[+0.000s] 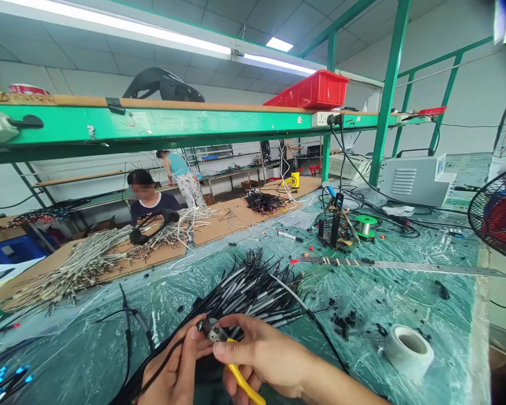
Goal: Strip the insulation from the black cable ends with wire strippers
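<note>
At the bottom centre my right hand (261, 357) is closed round a pair of yellow-handled cutters (231, 360), jaws pointing up-left. My left hand (175, 374) pinches a thin black wire (152, 377) and holds its end at the cutter jaws. The wire trails off to the lower left. Just beyond both hands lies a pile of black and grey cables (253, 289) on the plastic-covered bench (383, 292).
A white tape roll (408, 350) sits to the right, with black wire scraps (346, 322) nearby. Farther back lie a long steel ruler (405, 265), a soldering stand (335, 230) and a green spool (366, 224). White cable bundles (88, 261) rest on cardboard at left. Two other people are behind the bench. A fan (500, 214) stands at right.
</note>
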Tool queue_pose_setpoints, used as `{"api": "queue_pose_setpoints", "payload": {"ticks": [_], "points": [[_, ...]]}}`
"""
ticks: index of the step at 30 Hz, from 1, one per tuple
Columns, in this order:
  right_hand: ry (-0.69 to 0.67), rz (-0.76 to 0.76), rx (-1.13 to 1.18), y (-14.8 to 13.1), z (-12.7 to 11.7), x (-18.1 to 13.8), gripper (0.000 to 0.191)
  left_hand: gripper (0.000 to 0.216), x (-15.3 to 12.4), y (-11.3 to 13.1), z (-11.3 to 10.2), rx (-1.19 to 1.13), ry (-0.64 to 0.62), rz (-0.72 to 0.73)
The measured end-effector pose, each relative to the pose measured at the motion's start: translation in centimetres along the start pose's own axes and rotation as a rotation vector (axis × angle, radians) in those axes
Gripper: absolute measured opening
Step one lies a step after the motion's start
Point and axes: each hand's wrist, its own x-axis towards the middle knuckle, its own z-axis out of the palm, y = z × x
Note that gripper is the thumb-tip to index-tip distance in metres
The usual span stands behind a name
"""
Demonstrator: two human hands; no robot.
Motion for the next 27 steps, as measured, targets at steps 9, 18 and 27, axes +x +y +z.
{"api": "queue_pose_setpoints", "payload": {"ticks": [9, 18, 27], "points": [[0.170, -0.118, -0.306, -0.3, 1.0, -1.1, 0.057, 0.032, 0.3, 2.6, 0.3, -0.142, -0.109, -0.056], [0.521, -0.327, -1.067, 0.1, 1.8, -1.9, 0.028, 0.032, 0.4, 3.0, 0.7, -0.116, -0.048, -0.083], [0.611, -0.361, -1.292, 0.3, 1.7, -1.6, 0.021, 0.029, 0.6, 2.4, 0.7, -0.114, -0.137, -0.011]]}}
